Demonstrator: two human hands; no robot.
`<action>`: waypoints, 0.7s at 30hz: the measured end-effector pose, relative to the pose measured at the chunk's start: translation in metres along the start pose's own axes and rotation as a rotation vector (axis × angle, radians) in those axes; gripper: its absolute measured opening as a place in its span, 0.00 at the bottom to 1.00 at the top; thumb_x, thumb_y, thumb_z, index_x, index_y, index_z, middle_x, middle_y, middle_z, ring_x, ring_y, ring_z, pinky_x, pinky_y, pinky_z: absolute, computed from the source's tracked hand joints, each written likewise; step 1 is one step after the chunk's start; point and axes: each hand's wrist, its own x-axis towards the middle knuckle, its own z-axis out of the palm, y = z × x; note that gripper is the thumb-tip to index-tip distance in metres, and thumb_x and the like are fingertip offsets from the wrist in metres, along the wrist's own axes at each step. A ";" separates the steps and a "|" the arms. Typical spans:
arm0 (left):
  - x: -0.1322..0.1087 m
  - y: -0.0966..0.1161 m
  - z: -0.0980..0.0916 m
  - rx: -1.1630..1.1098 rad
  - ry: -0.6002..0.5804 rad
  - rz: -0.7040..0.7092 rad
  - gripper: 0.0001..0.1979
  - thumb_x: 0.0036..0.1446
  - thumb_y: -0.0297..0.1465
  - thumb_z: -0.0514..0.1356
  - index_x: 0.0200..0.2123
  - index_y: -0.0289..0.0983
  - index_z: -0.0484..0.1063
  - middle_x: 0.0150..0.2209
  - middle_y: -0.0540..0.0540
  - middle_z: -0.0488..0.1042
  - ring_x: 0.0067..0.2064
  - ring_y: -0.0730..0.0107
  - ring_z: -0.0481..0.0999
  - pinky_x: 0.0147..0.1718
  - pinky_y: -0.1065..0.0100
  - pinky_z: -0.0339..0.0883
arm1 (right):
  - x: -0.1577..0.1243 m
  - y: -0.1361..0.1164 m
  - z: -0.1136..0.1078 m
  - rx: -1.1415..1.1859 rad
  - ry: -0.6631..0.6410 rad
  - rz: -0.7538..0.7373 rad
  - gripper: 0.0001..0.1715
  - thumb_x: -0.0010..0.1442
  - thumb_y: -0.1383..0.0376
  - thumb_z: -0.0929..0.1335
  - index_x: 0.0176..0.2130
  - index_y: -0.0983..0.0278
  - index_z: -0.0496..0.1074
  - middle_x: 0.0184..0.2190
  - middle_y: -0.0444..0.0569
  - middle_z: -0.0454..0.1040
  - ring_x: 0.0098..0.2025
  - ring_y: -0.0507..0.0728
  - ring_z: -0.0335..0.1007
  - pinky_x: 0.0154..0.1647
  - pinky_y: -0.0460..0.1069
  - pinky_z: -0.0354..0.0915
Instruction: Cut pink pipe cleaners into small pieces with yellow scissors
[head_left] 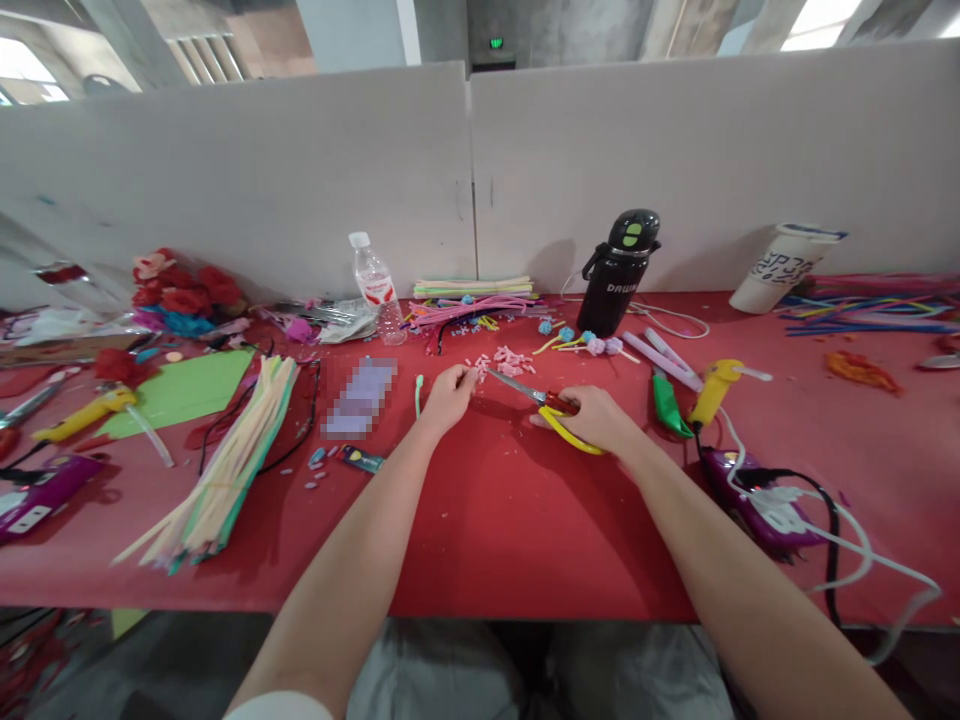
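Note:
My right hand is wrapped round the handles of scissors with red and yellow grips. Their blades point left, toward my left hand. The fingertips of my left hand are pinched together beside small pink pieces on the red table. Whatever is between those fingertips is too small to make out. A short pale green stem lies just left of my left hand.
A black bottle and a clear plastic bottle stand at the back. Pipe cleaners lie left. Toward the right are a yellow glue gun, a purple power strip with cables, and a white cup.

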 end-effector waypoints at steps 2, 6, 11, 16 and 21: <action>0.001 -0.001 0.000 -0.018 -0.003 -0.002 0.17 0.58 0.42 0.51 0.24 0.37 0.62 0.20 0.52 0.63 0.25 0.74 0.62 0.26 0.72 0.55 | 0.000 0.000 0.000 0.003 -0.018 -0.002 0.33 0.43 0.37 0.67 0.20 0.63 0.61 0.18 0.42 0.60 0.21 0.49 0.51 0.22 0.47 0.43; 0.001 -0.002 0.000 -0.038 -0.004 -0.020 0.17 0.58 0.42 0.51 0.25 0.37 0.63 0.21 0.52 0.64 0.25 0.74 0.63 0.26 0.72 0.56 | 0.000 0.001 -0.002 0.000 -0.034 -0.007 0.33 0.43 0.37 0.68 0.20 0.63 0.61 0.18 0.42 0.60 0.21 0.49 0.51 0.22 0.47 0.42; 0.000 0.000 0.000 -0.035 -0.001 -0.019 0.16 0.58 0.42 0.51 0.26 0.36 0.65 0.21 0.52 0.64 0.24 0.75 0.63 0.26 0.71 0.57 | 0.000 0.000 -0.002 0.000 -0.041 -0.012 0.33 0.43 0.37 0.67 0.19 0.63 0.61 0.18 0.42 0.60 0.21 0.49 0.51 0.22 0.47 0.43; 0.000 -0.002 0.001 -0.040 -0.005 -0.005 0.15 0.58 0.41 0.52 0.28 0.36 0.67 0.21 0.52 0.64 0.24 0.75 0.63 0.26 0.71 0.57 | 0.000 -0.002 -0.003 -0.006 -0.038 -0.029 0.31 0.44 0.39 0.68 0.19 0.63 0.60 0.18 0.42 0.60 0.21 0.49 0.51 0.22 0.47 0.43; 0.000 -0.004 0.001 -0.045 -0.007 0.003 0.15 0.58 0.42 0.52 0.27 0.36 0.65 0.21 0.52 0.64 0.24 0.75 0.63 0.26 0.72 0.57 | 0.000 -0.001 -0.003 -0.012 -0.049 -0.024 0.30 0.44 0.40 0.68 0.19 0.63 0.61 0.18 0.42 0.61 0.20 0.49 0.52 0.21 0.47 0.44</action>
